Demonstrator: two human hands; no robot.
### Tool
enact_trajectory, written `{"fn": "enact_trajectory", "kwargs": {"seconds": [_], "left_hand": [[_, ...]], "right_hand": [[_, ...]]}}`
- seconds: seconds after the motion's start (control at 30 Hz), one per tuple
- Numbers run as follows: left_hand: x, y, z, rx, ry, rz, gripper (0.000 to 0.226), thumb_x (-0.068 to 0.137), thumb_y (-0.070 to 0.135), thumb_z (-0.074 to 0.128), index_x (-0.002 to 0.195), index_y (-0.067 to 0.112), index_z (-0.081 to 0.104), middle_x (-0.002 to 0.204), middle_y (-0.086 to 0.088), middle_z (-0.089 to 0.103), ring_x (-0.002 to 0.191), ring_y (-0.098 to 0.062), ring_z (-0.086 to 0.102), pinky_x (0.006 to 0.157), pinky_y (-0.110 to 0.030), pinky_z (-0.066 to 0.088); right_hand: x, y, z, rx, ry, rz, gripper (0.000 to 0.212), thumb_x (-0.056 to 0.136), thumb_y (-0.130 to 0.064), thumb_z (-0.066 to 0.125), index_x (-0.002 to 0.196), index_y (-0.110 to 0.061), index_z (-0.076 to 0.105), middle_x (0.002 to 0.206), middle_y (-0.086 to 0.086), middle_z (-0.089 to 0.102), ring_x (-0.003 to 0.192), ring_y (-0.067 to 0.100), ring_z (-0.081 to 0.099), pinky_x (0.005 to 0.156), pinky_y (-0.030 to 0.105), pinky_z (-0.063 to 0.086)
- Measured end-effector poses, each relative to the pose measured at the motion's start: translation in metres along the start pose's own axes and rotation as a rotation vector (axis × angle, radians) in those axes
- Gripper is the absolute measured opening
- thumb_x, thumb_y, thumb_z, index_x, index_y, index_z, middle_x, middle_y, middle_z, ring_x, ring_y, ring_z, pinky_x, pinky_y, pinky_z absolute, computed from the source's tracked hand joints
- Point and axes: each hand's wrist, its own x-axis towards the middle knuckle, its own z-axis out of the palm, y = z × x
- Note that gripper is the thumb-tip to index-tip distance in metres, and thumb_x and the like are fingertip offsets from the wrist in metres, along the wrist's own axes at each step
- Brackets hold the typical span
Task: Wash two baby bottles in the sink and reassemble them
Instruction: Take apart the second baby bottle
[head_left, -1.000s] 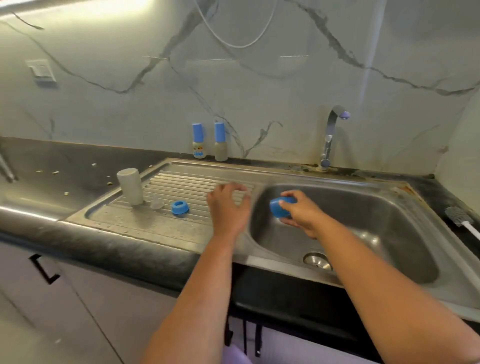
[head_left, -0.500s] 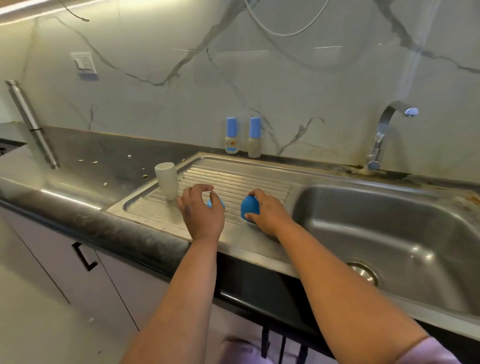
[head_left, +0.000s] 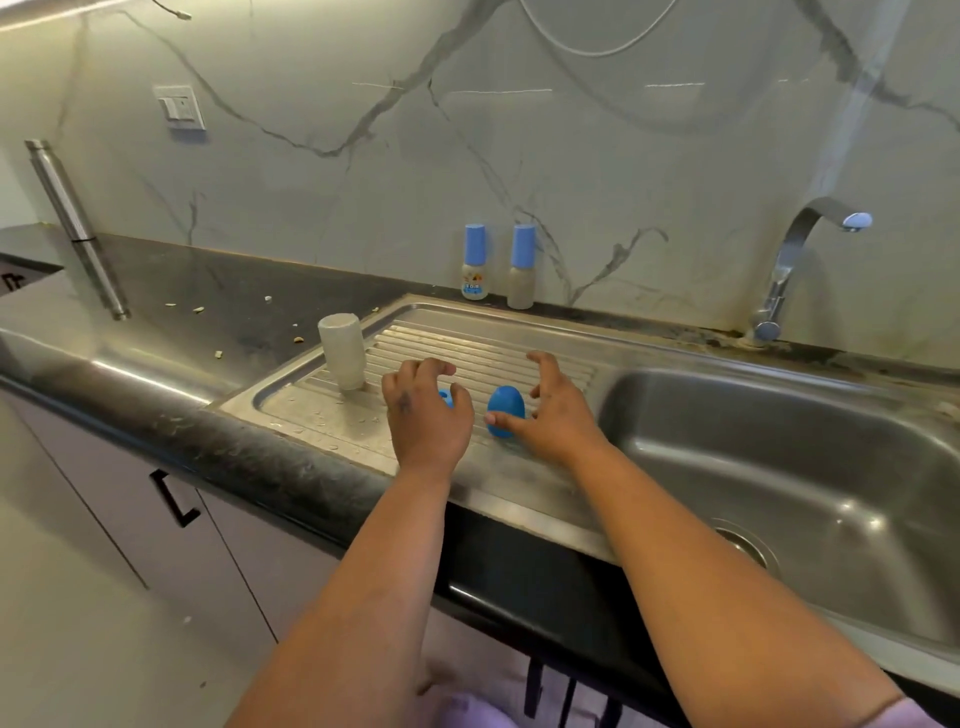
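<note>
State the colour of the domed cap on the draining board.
Blue: the domed plastic cap, clearest in the head view.

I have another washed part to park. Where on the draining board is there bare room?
Free: the ribbed stretch behind both hands toward the two capped bottles. Crowded: the front, with upturned bottle, left hand, blue cap and right hand.

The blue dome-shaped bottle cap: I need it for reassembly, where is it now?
In the head view the blue dome-shaped bottle cap stands on the ribbed steel drainboard, left of the basin, between both hands, the right hand beside it with fingers spread.
</note>
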Motion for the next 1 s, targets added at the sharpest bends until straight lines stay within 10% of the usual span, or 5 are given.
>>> {"fn": "enact_trajectory", "kwargs": {"seconds": [0.37, 1.0], "left_hand": [[0.005, 0.011, 0.013, -0.021, -0.009, 0.093, 0.024, 0.089, 0.02, 0.063, 0.112, 0.022, 0.064, 0.115, 0.003, 0.058, 0.108, -0.012, 0.039, 0.084, -0.019, 0.029], [0.216, 0.041, 0.139, -0.214, -0.386, -0.02, 0.048, 0.092, 0.029, 0.062, 0.136, 0.019, 0.046, 0.132, -0.001, 0.055, 0.12, -0.022, 0.053, 0.104, -0.044, 0.042]], "right_hand": [[0.021, 0.005, -0.013, 0.166, 0.241, 0.097, 0.038, 0.093, -0.043, 0.058, 0.118, -0.019, 0.042, 0.114, 0.004, 0.053, 0.108, 0.022, 0.053, 0.089, 0.033, 0.046], [0.362, 0.012, -0.049, -0.575, -0.031, -0.205, 0.07, 0.099, -0.019, 0.05, 0.155, -0.025, 0.008, 0.163, 0.004, 0.009, 0.149, 0.028, 0.008, 0.121, 0.041, 0.014]]}}
